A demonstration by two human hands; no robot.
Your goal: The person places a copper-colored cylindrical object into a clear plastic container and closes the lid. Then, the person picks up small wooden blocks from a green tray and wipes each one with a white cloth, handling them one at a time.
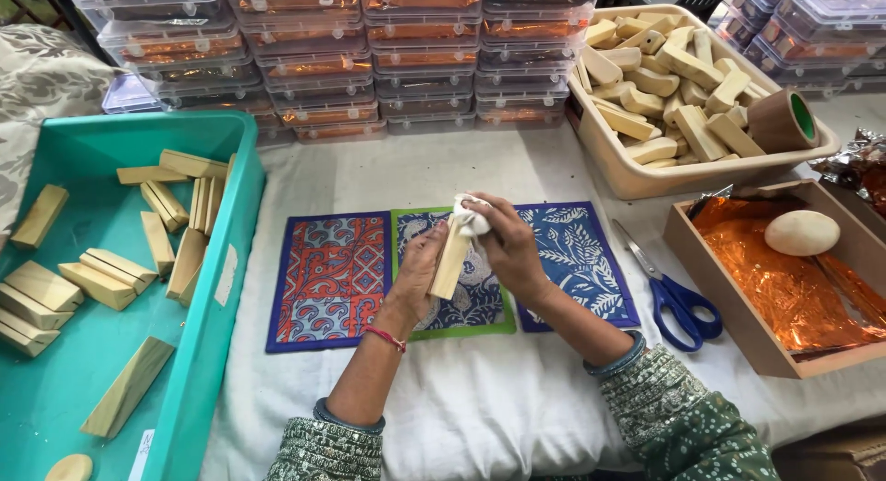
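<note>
My left hand (pixel 417 269) holds a pale wooden block (pixel 451 258) upright over the middle of the table. My right hand (pixel 509 248) presses a small white cloth (pixel 470 215) against the top end of that block. Both hands hover above three patterned fabric mats (pixel 328 278), one red and blue, one green-edged, one blue with white leaves. A red thread is tied round my left wrist.
A teal bin (pixel 208 287) of wooden blocks stands at left. A beige tub (pixel 637 178) heaped with blocks and a brown tape roll (pixel 781 121) sits back right. Blue-handled scissors (pixel 672 292), a wooden box (pixel 729 301) with orange foil and an oval piece, stacked clear containers (pixel 369 56) behind.
</note>
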